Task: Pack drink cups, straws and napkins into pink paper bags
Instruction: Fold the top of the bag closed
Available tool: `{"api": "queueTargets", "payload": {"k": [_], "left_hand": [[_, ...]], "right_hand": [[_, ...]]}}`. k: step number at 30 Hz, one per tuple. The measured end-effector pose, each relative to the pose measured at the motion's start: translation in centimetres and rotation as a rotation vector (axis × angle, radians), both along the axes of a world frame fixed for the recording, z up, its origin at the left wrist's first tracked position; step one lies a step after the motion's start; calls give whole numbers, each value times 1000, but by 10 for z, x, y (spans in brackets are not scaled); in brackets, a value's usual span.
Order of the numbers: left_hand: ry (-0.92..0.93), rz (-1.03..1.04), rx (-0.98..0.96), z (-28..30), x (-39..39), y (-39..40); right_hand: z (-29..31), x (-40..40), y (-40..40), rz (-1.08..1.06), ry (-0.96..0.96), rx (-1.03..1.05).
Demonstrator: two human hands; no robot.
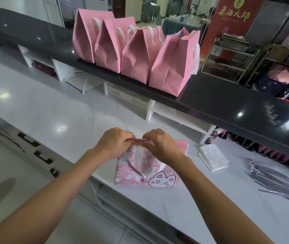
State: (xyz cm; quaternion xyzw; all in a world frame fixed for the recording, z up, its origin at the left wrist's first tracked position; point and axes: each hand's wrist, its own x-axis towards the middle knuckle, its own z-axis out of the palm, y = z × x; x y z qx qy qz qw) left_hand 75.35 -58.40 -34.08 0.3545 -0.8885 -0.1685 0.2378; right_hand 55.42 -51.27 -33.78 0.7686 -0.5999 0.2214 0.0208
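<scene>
You are working on a flat bag (147,171) lying on the white desk (52,110), directly in front of you and close to the near edge. The bag is lying with its cat-printed face up, its mouth edge pointing away from you and its base toward you, so its long axis is running roughly front to back. Both hands are sitting side by side on the far mouth edge. Your left hand (117,143) is curling its fingers over the left part of that edge and pinching it; your right hand (163,147) is pinching the right part in the same way, knuckles up. The two hands are almost touching at the middle of the edge, and neither is nearer the bag than the other. Both forearms are reaching forward and converging on the bag, wrists bent slightly down. A white handle (140,159) is trailing back from the mouth, between your wrists. The likely current step is opening the mouth, which calls for pulling the two layers apart. The napkins (212,157) are lying just to the right of the bag, and the straws (274,180) farther right, both on the right-hand side. Four bags (133,50) are standing in a row on the dark shelf (228,103) beyond. No cups are in view.
</scene>
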Motion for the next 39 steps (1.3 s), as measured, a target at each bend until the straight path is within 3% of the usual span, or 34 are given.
{"api": "queueTargets", "payload": {"k": [5,10,17,21,27,31,34,39], "left_hand": [[22,-47,60,5,5,2],[104,-34,-10,-2,10,2],[27,-17,78,5,16,10],[85,38,39,2,15,13],[-41,14,48,5,13,12],[-9,5,-54,4,18,12],[30,59,2,3,30,2],[-105,33,15,11,20,2]], "right_hand": [[-2,1,-5,-23,-23,14],[2,6,-1,28,-40,-23],[-3,8,0,4,-47,-48],[0,16,1,14,-24,-57],[-3,23,0,16,9,-50],[-6,21,1,10,7,-74],[-4,-3,6,-10,69,-102],[-8,-16,16,-82,124,-84]]}}
